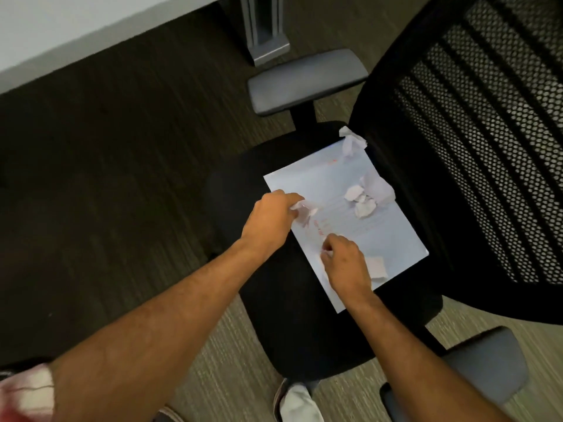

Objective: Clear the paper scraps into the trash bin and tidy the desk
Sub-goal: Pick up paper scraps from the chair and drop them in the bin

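A white sheet of paper [371, 233] with red writing lies on the black seat of an office chair [292, 324]. Crumpled paper scraps rest on it: a cluster [362, 199] near the middle, one scrap [352, 141] at the far corner, and a flat piece [377, 268] by the near edge. My left hand [271, 220] is at the sheet's left edge, fingers closed on a crumpled scrap [304, 213]. My right hand [344, 263] rests on the sheet's near part, fingertips pinched on a small scrap [327, 253]. No trash bin is in view.
The chair's mesh backrest [475, 141] rises at the right, with grey armrests far [304, 80] and near [484, 360]. A white desk edge [76, 28] and its grey leg [265, 28] lie at the top. Carpet floor surrounds the chair; my shoe [298, 403] shows below.
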`<state>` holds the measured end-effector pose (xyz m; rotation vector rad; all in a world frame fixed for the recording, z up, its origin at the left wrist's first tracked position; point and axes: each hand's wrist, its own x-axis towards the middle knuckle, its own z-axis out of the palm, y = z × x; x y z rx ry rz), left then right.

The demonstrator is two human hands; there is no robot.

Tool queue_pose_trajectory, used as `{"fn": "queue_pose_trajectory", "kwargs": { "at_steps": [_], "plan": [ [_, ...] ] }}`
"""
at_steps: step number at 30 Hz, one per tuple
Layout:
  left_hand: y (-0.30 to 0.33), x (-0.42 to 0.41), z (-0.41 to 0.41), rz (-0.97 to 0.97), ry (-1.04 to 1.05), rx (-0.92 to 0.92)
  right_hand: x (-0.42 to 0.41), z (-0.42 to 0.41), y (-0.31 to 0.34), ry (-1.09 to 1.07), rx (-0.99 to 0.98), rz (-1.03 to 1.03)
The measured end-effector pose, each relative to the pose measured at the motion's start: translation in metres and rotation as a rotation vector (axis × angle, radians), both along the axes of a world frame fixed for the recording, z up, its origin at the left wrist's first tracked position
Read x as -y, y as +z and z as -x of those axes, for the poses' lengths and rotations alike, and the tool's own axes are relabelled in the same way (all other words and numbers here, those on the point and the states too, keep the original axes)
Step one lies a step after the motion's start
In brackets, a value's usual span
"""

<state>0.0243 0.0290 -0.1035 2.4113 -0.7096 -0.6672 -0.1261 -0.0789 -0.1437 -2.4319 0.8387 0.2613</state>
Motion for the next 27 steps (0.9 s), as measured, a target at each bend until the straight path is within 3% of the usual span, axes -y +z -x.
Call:
{"fn": "queue_pose_trajectory", "kwargs": {
  "at_steps": [5, 11, 18, 27],
  "plan": [
    [0.018, -0.055, -0.007, 0.011, 0.024, 0.026, -0.024, -0.013, 0.019, -0.134, 0.121, -0.100],
    [0.033, -0.154, -0.011, 0.009, 0.144, 0.045, -0.108, -0.049, 0.046, -0.094, 0.202, -0.220],
    [0.030, -0.328, -0.011, -0.001, 0.328, -0.005, -0.259, -0.087, 0.062, 0.061, 0.281, -0.395],
    [0.002, -0.585, 0.032, -0.109, 0.620, -0.088, -0.496, -0.102, 0.033, 0.337, 0.263, -0.423]
  ]
}}
